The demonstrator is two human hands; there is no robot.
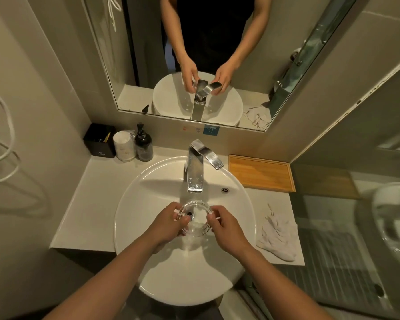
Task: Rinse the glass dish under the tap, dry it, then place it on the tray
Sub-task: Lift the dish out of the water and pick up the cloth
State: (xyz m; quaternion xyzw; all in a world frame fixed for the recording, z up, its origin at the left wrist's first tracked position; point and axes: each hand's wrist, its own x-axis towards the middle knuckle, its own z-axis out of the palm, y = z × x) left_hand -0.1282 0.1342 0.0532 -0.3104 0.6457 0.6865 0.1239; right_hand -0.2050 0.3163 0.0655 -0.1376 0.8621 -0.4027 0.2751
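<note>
We hold the round clear glass dish [195, 219] over the white basin [134, 227] below the chrome tap [195, 174], left hand [169, 224] and right hand [222, 227] gripping its rim. Rinsing looks underway; the white cloth [278, 236] at the counter's right edge and the bamboo tray [261, 173] in its back right corner await.

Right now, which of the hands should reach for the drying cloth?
Right hand: the white cloth lies on the counter on its side of the basin. Left hand can keep the glass dish.

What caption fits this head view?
Both hands hold the glass dish under the tap, over the sink.
</note>
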